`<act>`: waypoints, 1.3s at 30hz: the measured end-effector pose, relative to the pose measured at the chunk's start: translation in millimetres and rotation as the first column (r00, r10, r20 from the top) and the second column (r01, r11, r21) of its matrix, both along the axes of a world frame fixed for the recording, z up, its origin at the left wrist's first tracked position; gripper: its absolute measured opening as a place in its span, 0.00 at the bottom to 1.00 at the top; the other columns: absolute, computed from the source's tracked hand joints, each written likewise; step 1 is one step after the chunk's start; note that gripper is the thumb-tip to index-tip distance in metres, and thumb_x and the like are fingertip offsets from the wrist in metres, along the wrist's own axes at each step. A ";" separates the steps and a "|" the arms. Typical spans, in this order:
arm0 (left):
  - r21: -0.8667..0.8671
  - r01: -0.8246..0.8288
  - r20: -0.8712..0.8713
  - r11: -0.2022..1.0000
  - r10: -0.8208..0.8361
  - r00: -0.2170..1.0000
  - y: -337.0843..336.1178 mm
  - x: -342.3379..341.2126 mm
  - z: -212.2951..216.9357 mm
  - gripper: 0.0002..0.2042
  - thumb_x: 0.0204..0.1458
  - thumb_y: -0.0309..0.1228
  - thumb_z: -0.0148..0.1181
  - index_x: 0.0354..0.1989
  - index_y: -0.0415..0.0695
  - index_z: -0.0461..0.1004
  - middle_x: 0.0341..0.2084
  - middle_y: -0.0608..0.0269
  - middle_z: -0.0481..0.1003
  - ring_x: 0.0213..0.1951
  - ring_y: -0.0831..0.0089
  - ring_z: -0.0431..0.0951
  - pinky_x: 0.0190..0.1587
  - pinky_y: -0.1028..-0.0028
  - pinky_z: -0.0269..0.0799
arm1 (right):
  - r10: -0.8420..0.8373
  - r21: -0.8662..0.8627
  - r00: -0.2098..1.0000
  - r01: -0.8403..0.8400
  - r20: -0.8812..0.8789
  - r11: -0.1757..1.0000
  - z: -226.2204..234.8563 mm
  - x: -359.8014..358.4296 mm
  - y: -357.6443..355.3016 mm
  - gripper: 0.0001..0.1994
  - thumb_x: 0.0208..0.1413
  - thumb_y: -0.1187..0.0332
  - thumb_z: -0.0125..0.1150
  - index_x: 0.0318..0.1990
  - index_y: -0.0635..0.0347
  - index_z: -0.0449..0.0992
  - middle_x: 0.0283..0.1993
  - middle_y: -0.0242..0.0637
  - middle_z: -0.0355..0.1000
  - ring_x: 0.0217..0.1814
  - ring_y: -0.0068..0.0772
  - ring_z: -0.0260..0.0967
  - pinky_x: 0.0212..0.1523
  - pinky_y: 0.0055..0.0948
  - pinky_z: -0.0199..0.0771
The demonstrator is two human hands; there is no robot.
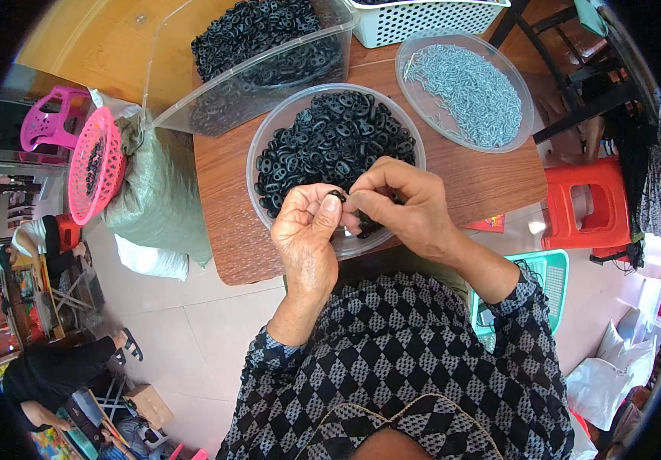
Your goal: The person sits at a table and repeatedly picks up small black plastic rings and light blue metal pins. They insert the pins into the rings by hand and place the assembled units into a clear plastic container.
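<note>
My left hand [309, 238] pinches a small black plastic piece [337, 195] between thumb and fingers. Pressed close to it, my right hand [411, 205] has its thumb and forefinger together at the piece; whatever they grip is too small to make out. Both hands are over the near rim of a round clear tub [257, 157], heaped with black plastic pieces [338, 138] that have paired holes. To the right, a shallow round clear tray [527, 115] holds a pile of small silvery screws [468, 92].
A clear bin [250, 65] of more black pieces leans behind the tub on the wooden table [227, 253]. Beyond it stands a white perforated basket [422, 24]. A pink basket [118, 157] tops a sack at left; a red stool [587, 203] and green basket [557, 276] are at right.
</note>
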State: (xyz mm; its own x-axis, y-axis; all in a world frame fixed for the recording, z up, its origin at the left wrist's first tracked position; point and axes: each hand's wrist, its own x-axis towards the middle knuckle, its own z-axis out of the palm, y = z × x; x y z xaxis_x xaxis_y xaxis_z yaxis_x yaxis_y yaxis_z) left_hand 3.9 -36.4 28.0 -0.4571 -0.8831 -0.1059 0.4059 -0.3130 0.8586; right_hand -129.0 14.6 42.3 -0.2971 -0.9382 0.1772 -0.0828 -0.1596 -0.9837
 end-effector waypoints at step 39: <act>-0.349 -0.057 0.248 0.935 0.151 0.957 8.7 3.6 3.3 0.03 0.53 0.21 0.53 0.33 0.33 0.71 0.22 0.61 0.73 0.21 0.81 0.70 0.24 0.83 0.67 | -0.021 -0.129 0.973 -0.009 -0.228 0.992 -12.6 4.7 -3.4 0.03 0.46 0.76 0.58 0.24 0.62 0.72 0.22 0.31 0.65 0.23 0.24 0.60 0.24 0.25 0.59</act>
State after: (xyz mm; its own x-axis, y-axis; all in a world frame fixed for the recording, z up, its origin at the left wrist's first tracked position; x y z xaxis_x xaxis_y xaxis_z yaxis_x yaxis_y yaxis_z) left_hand 7.6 -27.7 31.3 -0.3573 -0.9287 0.0992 0.1615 0.0432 0.9859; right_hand -124.3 11.2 29.7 -0.2404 -0.9017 0.3594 -0.3046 -0.2815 -0.9099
